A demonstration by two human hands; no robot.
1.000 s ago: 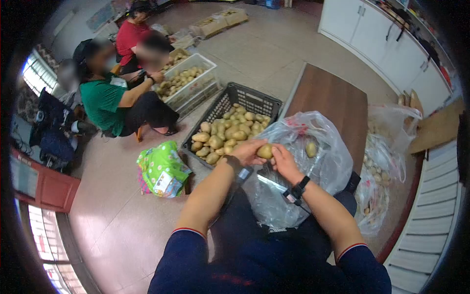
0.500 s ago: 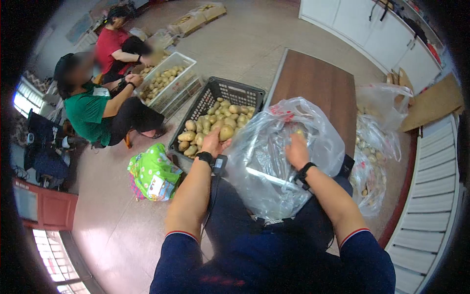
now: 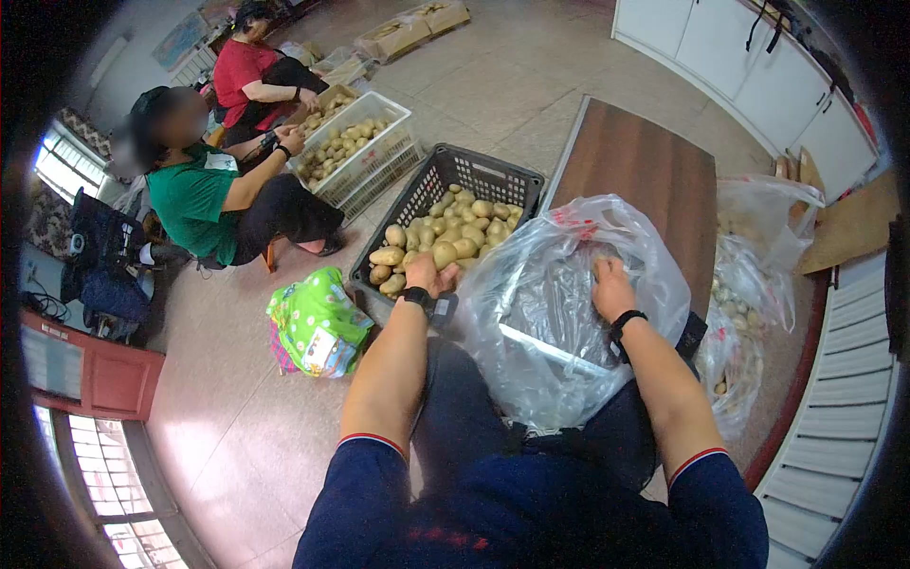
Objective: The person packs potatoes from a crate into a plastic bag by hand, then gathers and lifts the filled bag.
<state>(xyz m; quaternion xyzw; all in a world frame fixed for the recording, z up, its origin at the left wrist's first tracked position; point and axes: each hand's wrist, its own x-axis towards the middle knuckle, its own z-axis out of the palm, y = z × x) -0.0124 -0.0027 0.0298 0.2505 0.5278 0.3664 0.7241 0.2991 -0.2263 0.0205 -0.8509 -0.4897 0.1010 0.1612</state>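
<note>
My left hand (image 3: 431, 275) is at the near edge of a black plastic crate (image 3: 379, 228) of potatoes. Its fingers curl around a pale potato (image 3: 444, 253), partly hidden by the hand. Across my lap lies a large clear plastic bag (image 3: 654, 256), its mouth spread wide and a light metal-looking bar (image 3: 559, 349) showing through it. Inside the bag's opening is my right hand (image 3: 613, 289), fingers bent together; whatever they hold is hidden.
A brown wooden bench (image 3: 635, 161) stands beyond the bag. Filled plastic bags (image 3: 739, 303) lie to its right. A green patterned cloth bundle (image 3: 322, 322) sits left. Two people sit near a white crate (image 3: 403, 133) of potatoes, beside cardboard boxes (image 3: 393, 40) farther back.
The view has shifted, so the scene sits farther right. My right hand has moved toward the bag's right side; the yellowish item at its fingertips no longer shows. My left hand stays by the crate.
</note>
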